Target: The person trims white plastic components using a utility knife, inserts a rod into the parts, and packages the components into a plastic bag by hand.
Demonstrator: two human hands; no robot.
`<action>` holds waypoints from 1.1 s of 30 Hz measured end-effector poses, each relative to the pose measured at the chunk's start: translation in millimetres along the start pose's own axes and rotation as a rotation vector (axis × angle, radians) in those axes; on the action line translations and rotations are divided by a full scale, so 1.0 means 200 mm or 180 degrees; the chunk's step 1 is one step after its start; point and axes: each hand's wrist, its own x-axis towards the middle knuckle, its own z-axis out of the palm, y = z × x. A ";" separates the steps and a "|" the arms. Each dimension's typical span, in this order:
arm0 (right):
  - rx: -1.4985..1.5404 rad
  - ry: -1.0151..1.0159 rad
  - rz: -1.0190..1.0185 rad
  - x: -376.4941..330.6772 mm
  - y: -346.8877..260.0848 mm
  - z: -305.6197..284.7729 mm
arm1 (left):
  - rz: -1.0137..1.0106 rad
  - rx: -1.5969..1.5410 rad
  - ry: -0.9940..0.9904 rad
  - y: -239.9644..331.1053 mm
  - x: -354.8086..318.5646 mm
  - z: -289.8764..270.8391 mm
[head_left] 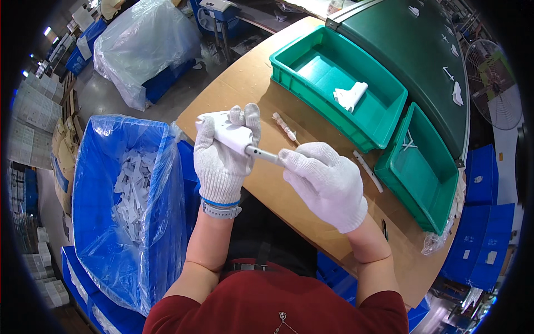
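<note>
My left hand (223, 158), in a white knit glove, is closed round a white moulded plastic part (229, 133) with its fingers wrapped over the top. From the right end of that part a slim grey-white rod (266, 156) with small dark holes sticks out. Its other end is pinched in the gloved fingers of my right hand (325, 181). Whether the rod sits inside the part or only touches it, I cannot tell. Just beyond my hands, a wrapped thin tool (285, 128) lies on the brown tabletop (250, 72). A white stick-like piece (368, 171) rests right of my right hand.
A green tray (339, 119) holds a white part (350, 96); a smaller green tray (420, 192) holds thin white pieces (410, 141). Behind runs a dark green conveyor (400, 50) with scattered white parts. Left stands a plastic-lined blue bin (94, 211) of white pieces (133, 186).
</note>
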 end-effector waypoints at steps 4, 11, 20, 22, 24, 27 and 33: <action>-0.0790 -0.0161 0.0465 0.00 -0.05 0.08 | 0.0535 0.0443 0.0213 -0.11 -0.02 0.02; 0.2302 0.0132 0.1952 0.00 0.10 0.11 | 0.0864 0.1418 -0.0539 -0.12 -0.06 0.08; 0.1386 -0.0008 0.1892 -0.02 0.13 0.10 | 0.1851 0.2807 0.0369 -0.11 -0.08 0.08; 0.0598 0.0262 0.0781 -0.03 0.13 0.11 | 0.1818 0.2805 0.0328 -0.10 -0.10 0.07; 0.0757 0.0405 0.0902 -0.04 0.11 0.15 | 0.1782 0.2802 0.0279 -0.10 -0.11 0.08; 0.1561 0.0359 0.1658 -0.03 0.07 0.13 | 0.1863 0.2814 0.0297 -0.10 -0.11 0.09; 0.3500 -0.0040 0.3029 -0.01 0.08 0.11 | 0.2010 0.2874 0.0365 -0.10 -0.12 0.09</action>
